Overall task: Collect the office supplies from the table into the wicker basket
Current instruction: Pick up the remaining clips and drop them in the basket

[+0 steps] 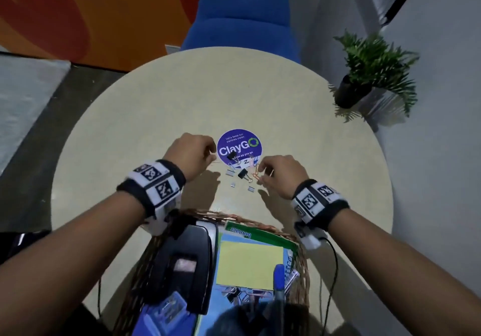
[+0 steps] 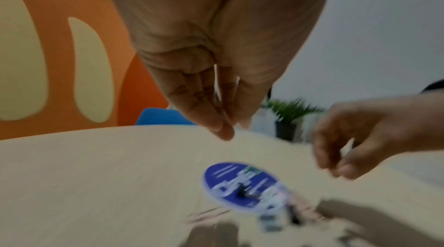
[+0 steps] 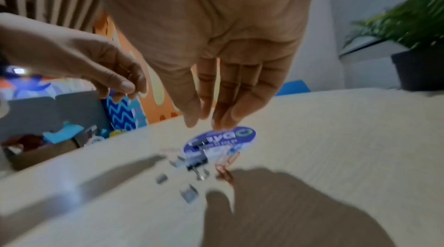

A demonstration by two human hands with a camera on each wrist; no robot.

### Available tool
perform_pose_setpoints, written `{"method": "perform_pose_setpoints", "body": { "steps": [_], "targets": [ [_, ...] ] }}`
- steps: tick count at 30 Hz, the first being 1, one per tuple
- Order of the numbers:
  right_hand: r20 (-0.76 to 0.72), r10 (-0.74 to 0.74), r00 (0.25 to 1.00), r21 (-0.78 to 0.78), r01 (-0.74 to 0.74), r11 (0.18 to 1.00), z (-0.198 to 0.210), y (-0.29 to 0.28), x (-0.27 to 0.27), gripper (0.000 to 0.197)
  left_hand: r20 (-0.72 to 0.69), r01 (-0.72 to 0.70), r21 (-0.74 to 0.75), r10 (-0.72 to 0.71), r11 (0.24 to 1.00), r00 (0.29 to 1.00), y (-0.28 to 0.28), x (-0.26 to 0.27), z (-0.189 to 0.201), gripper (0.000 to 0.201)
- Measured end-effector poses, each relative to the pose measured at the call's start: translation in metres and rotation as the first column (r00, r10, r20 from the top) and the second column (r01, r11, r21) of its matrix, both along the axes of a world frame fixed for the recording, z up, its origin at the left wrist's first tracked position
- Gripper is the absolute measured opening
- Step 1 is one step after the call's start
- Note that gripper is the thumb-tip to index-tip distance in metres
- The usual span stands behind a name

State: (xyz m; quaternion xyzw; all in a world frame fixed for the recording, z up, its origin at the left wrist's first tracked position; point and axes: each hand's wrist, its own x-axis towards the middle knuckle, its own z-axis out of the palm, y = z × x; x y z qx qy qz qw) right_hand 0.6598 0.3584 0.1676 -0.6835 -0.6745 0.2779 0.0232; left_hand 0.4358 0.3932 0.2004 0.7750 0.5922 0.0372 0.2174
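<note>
Head view: we hold both hands, left (image 1: 191, 153) and right (image 1: 282, 173), loose above little clips (image 1: 243, 173) on the bench (image 1: 156, 116); plant (image 1: 374, 75) beside.

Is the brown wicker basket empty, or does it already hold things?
Not empty. The brown wicker basket already holds a black stapler, a yellow sticky-note pad and a blue pen, seen in the head view.

Both your forearms reach forward, each wrist wrapped in a marker-printed band. Your left hand (image 1: 191, 153) hovers palm down, fingers loosely bunched, thumb tip near the fingertips (image 2: 222, 129), with nothing visible between them. Your right hand (image 1: 282, 173) hangs level with it, well apart, fingers (image 3: 230, 110) drooping downward, relaxed and slightly curled, gripping nothing.
</note>
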Motion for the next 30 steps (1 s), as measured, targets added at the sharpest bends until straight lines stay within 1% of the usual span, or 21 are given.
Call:
{"method": "perform_pose_setpoints", "body": {
  "steps": [3, 5, 7, 10, 14, 16, 19, 21, 23, 25, 27, 29, 30],
  "targets": [
    [0.058, 0.029, 0.998, -0.036, -0.027, 0.999, -0.029, 0.032, -0.008, 0.008, -0.12, -0.064, -0.105, 0.051, 0.992, 0.991, 0.048, -0.004, -0.039, 0.017],
    [0.064, 0.049, 0.997, -0.051, -0.046, 0.998, -0.042, 0.04, -0.014, 0.008, -0.144, -0.096, -0.183, 0.07, 0.978, 0.987, 0.062, -0.005, -0.061, 0.014],
    [0.068, 0.082, 0.994, -0.042, -0.079, 0.996, -0.051, 0.043, -0.019, 0.014, -0.129, -0.102, -0.232, 0.073, 0.967, 0.989, 0.067, -0.006, -0.075, 0.015],
    [0.076, 0.116, 0.99, -0.018, -0.115, 0.993, -0.057, 0.048, -0.026, 0.02, -0.106, -0.123, -0.25, 0.1, 0.96, 0.989, 0.069, -0.008, -0.085, 0.019],
    [0.126, 0.184, 0.975, -0.026, -0.182, 0.983, -0.059, 0.053, -0.032, 0.018, -0.134, -0.133, -0.232, 0.104, 0.964, 0.985, 0.068, -0.007, -0.089, 0.016],
    [0.127, 0.193, 0.973, -0.053, -0.188, 0.981, -0.059, 0.054, -0.034, 0.014, -0.153, -0.128, -0.242, 0.093, 0.962, 0.984, 0.067, -0.006, -0.089, 0.013],
    [0.096, 0.166, 0.981, -0.085, -0.159, 0.984, -0.056, 0.054, -0.037, 0.013, -0.132, -0.107, -0.258, 0.075, 0.96, 0.988, 0.064, -0.009, -0.078, 0.01],
    [0.077, 0.147, 0.986, -0.094, -0.139, 0.986, -0.055, 0.053, -0.039, 0.014, -0.082, -0.096, -0.205, 0.081, 0.974, 0.993, 0.061, -0.013, -0.06, 0.013],
    [0.051, 0.131, 0.99, -0.083, -0.126, 0.988, -0.054, 0.053, -0.039, 0.012, -0.023, -0.062, -0.126, 0.06, 0.99, 0.998, 0.052, -0.016, -0.034, 0.013],
    [0.019, 0.113, 0.993, -0.053, -0.112, 0.992, -0.053, 0.052, -0.039, 0.008, 0.073, -0.007, -0.109, 0.015, 0.994, 0.997, 0.031, -0.016, -0.003, 0.012],
    [-0.014, 0.085, 0.996, -0.029, -0.086, 0.996, -0.051, 0.049, -0.038, 0.009, 0.16, 0.078, -0.127, -0.057, 0.989, 0.985, -0.001, -0.017, 0.022, 0.013],
    [-0.069, 0.053, 0.996, -0.015, -0.055, 0.998, -0.049, 0.046, -0.035, 0.013, 0.208, 0.181, -0.174, -0.143, 0.968, 0.968, -0.037, -0.018, 0.034, 0.013],
    [-0.123, 0.021, 0.992, -0.014, -0.023, 1.0, -0.046, 0.044, -0.031, 0.014, 0.213, 0.231, -0.212, -0.186, 0.95, 0.959, -0.054, -0.019, 0.036, 0.011]
  ]
}}
